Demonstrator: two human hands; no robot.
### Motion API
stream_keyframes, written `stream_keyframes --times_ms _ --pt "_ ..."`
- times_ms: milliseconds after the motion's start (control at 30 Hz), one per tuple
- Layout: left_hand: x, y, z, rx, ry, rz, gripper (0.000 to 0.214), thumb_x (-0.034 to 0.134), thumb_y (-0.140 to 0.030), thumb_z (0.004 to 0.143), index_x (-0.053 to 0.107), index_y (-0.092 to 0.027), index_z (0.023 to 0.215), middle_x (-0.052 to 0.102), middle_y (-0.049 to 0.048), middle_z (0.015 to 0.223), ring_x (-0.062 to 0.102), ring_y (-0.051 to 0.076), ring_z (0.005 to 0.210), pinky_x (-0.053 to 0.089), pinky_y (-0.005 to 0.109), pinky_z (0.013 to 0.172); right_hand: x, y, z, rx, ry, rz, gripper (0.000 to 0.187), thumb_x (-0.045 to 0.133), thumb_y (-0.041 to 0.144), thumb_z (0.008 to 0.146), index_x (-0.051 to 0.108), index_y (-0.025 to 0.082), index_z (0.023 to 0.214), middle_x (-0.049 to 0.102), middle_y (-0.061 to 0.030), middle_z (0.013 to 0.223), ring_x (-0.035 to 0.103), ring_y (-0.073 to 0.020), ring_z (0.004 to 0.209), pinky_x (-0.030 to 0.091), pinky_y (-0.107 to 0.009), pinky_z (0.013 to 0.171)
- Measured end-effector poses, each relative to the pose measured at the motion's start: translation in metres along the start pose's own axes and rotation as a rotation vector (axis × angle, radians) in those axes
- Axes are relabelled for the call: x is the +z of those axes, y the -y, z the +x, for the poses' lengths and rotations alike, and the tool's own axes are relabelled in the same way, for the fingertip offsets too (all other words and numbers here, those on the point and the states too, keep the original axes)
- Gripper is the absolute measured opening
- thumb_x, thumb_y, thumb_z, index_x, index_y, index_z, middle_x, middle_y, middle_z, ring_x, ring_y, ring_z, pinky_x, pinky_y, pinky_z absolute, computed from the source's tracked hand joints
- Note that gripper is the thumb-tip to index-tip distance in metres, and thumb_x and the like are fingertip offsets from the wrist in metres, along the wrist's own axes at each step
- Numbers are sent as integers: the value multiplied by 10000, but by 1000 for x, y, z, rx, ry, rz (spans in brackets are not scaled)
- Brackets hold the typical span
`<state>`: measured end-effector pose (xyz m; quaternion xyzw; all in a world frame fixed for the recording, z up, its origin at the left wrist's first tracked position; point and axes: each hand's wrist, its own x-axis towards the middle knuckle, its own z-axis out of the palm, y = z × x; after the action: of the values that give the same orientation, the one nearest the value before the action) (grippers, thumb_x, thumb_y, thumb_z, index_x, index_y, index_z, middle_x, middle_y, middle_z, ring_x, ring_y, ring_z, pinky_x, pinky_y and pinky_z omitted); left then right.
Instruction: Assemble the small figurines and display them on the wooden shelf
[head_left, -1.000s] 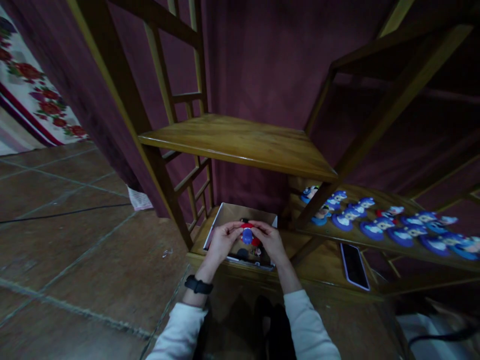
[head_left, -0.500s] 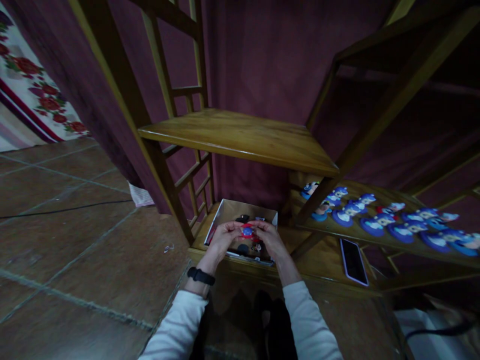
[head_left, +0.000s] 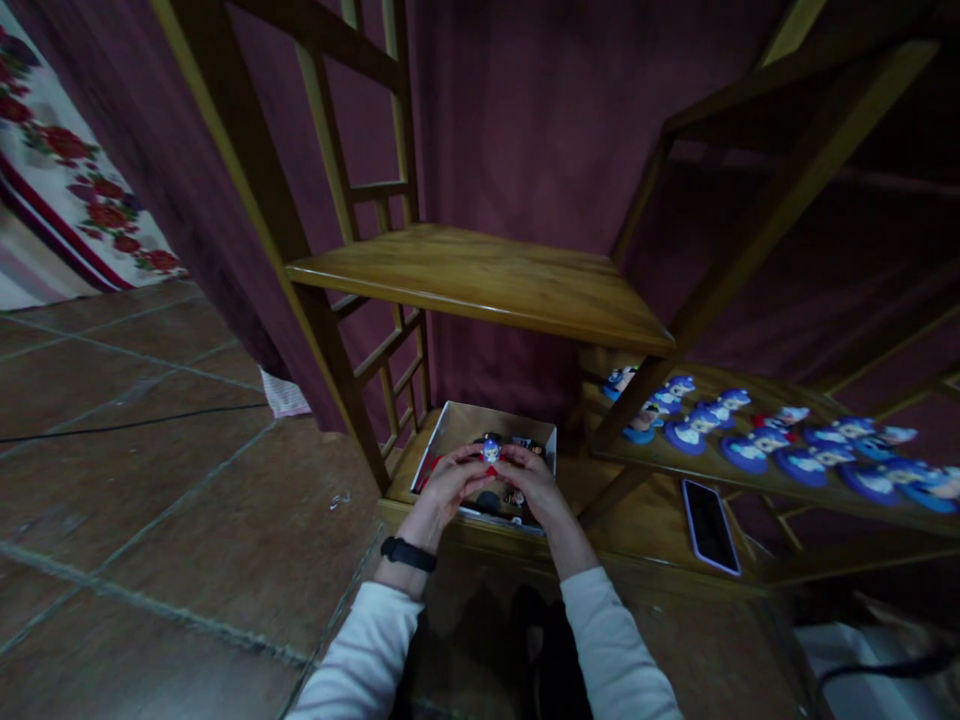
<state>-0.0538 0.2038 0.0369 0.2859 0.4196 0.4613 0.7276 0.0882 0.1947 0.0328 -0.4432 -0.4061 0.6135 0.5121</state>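
Fingers (head_left: 471,468) of the left hand (head_left: 448,483) and right hand (head_left: 535,484) grasp a purple-topped figurine (head_left: 491,452), partly covering it; small contents (head_left: 488,502) of the box (head_left: 466,420) look indistinct.

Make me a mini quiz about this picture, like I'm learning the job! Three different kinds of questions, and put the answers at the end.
1. Pick one: on which of the person's own sides is the black band worn? A) left B) right C) both

2. True or false: the phone lies outside the box.

3. What are the left hand and the right hand holding together?

Key:
1. A, left.
2. True; it lies on the low wooden board.
3. A small figure with a bluish-purple head.
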Motion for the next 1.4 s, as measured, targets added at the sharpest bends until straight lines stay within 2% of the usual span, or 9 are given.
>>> stream_keyframes --times_ms 367,533,633,867,1000,1100,1233,1333,1400 --pt "2 11 -4 170 -9 120 405 794 -191 501 626 -117 861 599 -26 573 600 114 520 533 267 578 -9 -12 5 -45 30 -141 397 751 342 501 637 175 842 665 2 739 602 -146 638 500 -306 646" --pt "2 15 -6 156 -39 125 389 794 -179 502 629 -111 847 609 -14 594 606 118 526 531 255 555 -9 -17 4 -38 39 -208 327 728 331 532 649 163 801 669 -7 720 611 -160 637 501 -316 641" --pt "4 12 -6 139 -77 70 352 773 -137 536 634 -117 859 640 11 657 624 117 570 541 250 594 -3 -18 3 -69 18 -124 304 706 343 574 663 164 816 682 -29 798 621 -176 724 492 -324 703" --pt "-1 11 -11 42 -16 -44 192 700 -74 626 647 -99 809 685 71 764 654 139 675 548 246 664 5 -17 -13 -27 -14 171 401 705 371 587 656 175 932 672 -62 952 617 -198 854 475 -359 789" --pt "-5 19 -22 7 -97 -51 157 687 -26 624 637 -101 753 684 68 726 649 130 627 546 225 628 7 -22 -34 3 -32 203 488 725 404 560 634 187 988 666 -52 919 621 -181 809 478 -369 784" --pt "-13 24 -32 8 -221 -52 145 667 -4 635 617 -118 710 676 41 689 638 109 594 543 204 616 2 -30 -56 12 -135 117 475 734 442 528 655 187 921 663 -48 840 605 -159 704 485 -353 718" --pt "-22 22 -46 15 -268 -37 118 629 -11 669 615 -126 694 674 38 679 631 102 574 530 167 564 -13 -33 -99 -85 -192 46 413 693 496 561 671 189 836 660 -45 775 561 -138 615 477 -310 613" --pt "-23 19 -62 41 -274 -44 136 629 -1 657 614 -131 698 664 18 654 623 95 545 527 159 548 -34 -11 -140 -167 -135 -32 362 641 481 642 669 201 871 661 -36 796 558 -131 622 479 -303 621" --pt "-22 19 -75 54 -249 -55 161 621 23 642 622 -121 716 666 15 665 625 96 548 530 164 560 -54 23 -167 -222 -136 -134 314 609 460 685 668 224 884 666 -28 813 570 -144 639 488 -320 641"
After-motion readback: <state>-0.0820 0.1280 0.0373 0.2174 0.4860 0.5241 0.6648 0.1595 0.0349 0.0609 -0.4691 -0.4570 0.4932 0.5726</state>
